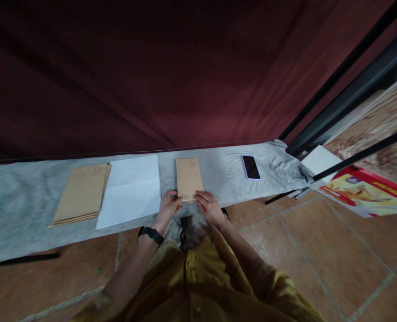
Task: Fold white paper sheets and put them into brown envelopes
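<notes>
A brown paper envelope (189, 175) lies lengthwise in front of me on a narrow grey cloth-covered table. My left hand (170, 205) pinches its near left corner, the thumb and fingertips close together at the edge. At the near right corner, my right hand (211, 208) grips with its fingers over the top and its thumb hidden. A thin white edge shows along the envelope's near end, between both hands. Left of it lie white paper sheets (131, 190) with faint fold creases. Beyond these sits a stack of larger brown envelopes (80, 192), partly touching the sheets.
A phone (251, 167) with a dark screen lies on the grey cloth (218, 172) to the right. A dark red curtain (185, 89) hangs behind the table. Black metal bars (349, 158) and a red and yellow box (366, 190) stand at the right, above the tiled floor (319, 250).
</notes>
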Action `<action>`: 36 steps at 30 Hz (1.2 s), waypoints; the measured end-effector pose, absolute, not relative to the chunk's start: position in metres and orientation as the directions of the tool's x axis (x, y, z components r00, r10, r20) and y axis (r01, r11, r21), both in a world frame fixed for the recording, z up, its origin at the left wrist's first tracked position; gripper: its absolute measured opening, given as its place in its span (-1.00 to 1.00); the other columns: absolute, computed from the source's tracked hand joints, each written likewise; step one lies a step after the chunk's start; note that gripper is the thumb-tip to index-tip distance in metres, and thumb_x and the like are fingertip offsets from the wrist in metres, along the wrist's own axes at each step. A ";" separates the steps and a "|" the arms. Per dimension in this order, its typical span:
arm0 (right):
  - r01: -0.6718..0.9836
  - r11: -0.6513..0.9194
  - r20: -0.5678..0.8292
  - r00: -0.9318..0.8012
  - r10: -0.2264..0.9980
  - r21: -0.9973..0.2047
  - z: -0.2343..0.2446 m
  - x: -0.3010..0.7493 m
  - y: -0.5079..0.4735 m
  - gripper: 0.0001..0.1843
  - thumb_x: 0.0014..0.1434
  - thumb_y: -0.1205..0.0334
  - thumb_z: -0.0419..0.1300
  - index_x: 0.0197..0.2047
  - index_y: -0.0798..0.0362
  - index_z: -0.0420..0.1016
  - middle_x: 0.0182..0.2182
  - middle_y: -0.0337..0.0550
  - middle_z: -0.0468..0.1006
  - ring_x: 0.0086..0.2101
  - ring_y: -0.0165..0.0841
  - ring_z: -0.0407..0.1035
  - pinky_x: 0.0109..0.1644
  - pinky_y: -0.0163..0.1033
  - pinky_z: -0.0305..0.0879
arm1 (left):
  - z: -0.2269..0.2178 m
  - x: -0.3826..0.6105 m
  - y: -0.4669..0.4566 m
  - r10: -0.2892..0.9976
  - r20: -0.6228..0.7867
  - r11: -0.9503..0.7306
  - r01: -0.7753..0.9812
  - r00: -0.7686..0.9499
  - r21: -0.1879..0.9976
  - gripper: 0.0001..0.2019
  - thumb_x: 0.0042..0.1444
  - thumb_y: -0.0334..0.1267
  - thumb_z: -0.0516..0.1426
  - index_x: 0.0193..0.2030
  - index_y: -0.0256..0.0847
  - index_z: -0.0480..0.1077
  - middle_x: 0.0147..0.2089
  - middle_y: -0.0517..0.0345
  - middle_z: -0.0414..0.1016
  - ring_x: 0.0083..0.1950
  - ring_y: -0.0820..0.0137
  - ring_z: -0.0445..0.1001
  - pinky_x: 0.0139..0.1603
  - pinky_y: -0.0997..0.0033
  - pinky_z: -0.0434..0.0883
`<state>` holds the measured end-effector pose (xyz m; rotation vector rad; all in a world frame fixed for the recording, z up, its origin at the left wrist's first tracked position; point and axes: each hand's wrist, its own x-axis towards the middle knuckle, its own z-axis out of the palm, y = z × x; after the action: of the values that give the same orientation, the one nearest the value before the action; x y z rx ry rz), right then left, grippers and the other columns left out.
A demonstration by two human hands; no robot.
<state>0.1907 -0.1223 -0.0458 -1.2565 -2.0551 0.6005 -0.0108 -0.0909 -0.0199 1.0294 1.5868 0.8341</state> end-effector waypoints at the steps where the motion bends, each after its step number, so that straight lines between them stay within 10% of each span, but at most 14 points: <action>1: 0.603 0.436 0.286 -0.333 0.898 -0.668 -0.047 0.191 -0.122 -0.60 0.38 0.31 0.08 0.22 -0.03 0.47 0.24 0.00 0.45 0.25 -0.23 0.29 0.41 0.08 0.12 | -0.019 -0.010 -0.094 0.921 -0.372 0.389 0.229 -0.118 0.892 -0.66 0.13 -0.22 0.20 0.02 -0.26 0.31 -0.56 0.37 0.37 -0.61 0.49 0.34 -0.51 0.51 0.24; 5: 0.620 0.428 0.290 -0.316 0.904 -0.658 -0.052 0.192 -0.123 -0.62 0.38 0.31 0.08 0.21 -0.04 0.49 0.23 -0.03 0.46 0.24 -0.24 0.30 0.42 0.07 0.10 | -0.016 -0.007 -0.117 0.985 -0.103 0.161 0.550 -0.135 0.820 -0.65 0.21 -0.22 0.15 0.12 -0.21 0.34 -0.27 0.11 0.52 -0.30 0.30 0.53 -0.27 0.35 0.41; 10: 0.631 0.442 0.326 -0.298 0.897 -0.637 -0.060 0.191 -0.120 -0.68 0.39 0.28 0.10 0.15 -0.03 0.52 0.19 -0.06 0.50 0.20 -0.25 0.34 0.39 0.05 0.13 | -0.022 -0.004 -0.136 0.935 0.277 -0.322 0.858 0.221 0.401 -0.71 0.29 -0.27 0.07 0.11 -0.24 0.40 0.14 -0.15 0.45 0.17 0.09 0.43 0.17 0.07 0.38; 36: 0.812 0.218 0.270 -0.077 0.960 -0.542 -0.054 0.167 -0.110 -0.86 0.38 0.31 0.09 -0.13 0.01 0.49 -0.11 -0.10 0.53 -0.06 -0.25 0.36 0.05 -0.13 0.18 | -0.036 0.001 -0.117 0.914 0.316 -0.344 0.898 0.253 0.274 -0.68 0.35 -0.34 -0.05 0.10 -0.24 0.45 0.10 -0.10 0.53 0.11 0.13 0.45 0.13 0.07 0.39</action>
<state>0.1670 -0.1100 -0.0537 -1.6308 -1.9254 0.3353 0.0006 -0.1172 -0.0360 2.4572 1.7779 0.6617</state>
